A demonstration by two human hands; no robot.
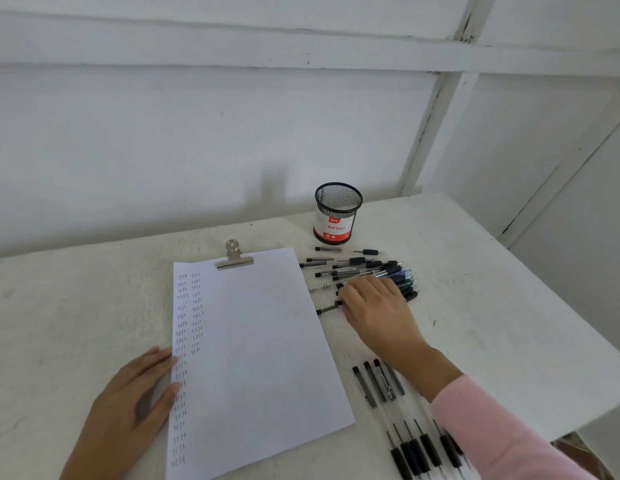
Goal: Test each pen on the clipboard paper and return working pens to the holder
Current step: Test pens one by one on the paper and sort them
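A white sheet (260, 344) lies clipped under a metal clip (234, 259), with two columns of small written marks down its left edge. My left hand (135, 403) rests flat on the table, fingertips on the sheet's left edge. A pile of black-and-clear pens (364, 268) lies right of the sheet. My right hand (374, 303) lies over the pile's near side, fingers closing around one pen (327, 309) whose end sticks out to the left. The black mesh holder (338, 213) with a red label stands upright behind the pile; I see no pens inside it.
A row of several pens (381, 382) lies near the front right, partly under my pink sleeve (502, 431). The white table ends at the right edge (543, 306). A white wall runs close behind the holder.
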